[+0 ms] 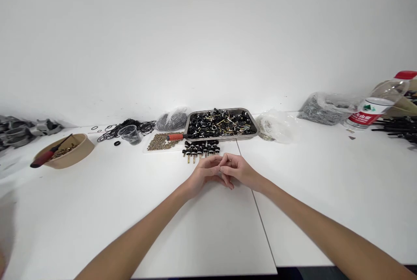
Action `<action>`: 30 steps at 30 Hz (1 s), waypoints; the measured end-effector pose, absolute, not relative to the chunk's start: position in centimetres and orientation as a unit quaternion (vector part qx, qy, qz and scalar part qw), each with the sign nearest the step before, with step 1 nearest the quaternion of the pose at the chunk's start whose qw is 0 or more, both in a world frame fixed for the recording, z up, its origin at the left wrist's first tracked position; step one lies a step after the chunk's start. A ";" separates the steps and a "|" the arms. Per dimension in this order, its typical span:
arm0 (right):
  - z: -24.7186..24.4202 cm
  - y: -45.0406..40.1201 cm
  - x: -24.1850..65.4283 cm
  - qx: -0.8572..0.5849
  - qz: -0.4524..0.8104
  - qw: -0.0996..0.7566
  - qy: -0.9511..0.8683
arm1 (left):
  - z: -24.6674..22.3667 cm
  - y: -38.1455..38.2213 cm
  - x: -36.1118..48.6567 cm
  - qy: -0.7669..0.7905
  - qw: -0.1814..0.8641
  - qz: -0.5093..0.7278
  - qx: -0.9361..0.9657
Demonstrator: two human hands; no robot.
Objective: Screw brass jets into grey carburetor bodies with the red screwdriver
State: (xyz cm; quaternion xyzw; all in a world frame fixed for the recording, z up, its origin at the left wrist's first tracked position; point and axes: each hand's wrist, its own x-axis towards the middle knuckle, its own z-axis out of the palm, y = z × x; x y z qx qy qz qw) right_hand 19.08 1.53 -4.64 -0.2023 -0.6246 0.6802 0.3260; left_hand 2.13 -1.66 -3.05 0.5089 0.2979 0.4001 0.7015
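Loosely curled, both hands (240, 170) touch; whether they hold anything is unclear.

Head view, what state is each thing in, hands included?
Left hand: curled, touching the right hand; hold unclear.
Right hand: curled, hold unclear.
Metal tray: heaped with black and brass-coloured parts.
Black assemblies: lined up before the tray.
Tan bowl: holding brass-coloured pieces and a screwdriver.
Bottle: red cap on.
Plastic cup: uncovered.
Clear bag: crumpled.
Orange-handled tool: lying down.

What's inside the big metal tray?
The metal tray holds a jumbled heap of little black parts and gold-coloured rods. The heap covers most of its bottom, so whatever lies underneath can't be seen.
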 end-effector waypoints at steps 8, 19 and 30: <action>-4.7 1.5 19.0 -0.204 0.681 0.329 -0.622 | -3.1 -1.7 2.1 0.304 0.701 0.397 0.509; -4.7 1.5 19.0 -0.183 0.679 0.326 -0.631 | -2.7 -1.8 2.4 0.307 0.690 0.406 0.515; -4.2 1.0 18.8 -0.176 0.684 0.365 -0.607 | -2.6 -1.8 2.2 0.320 0.684 0.394 0.524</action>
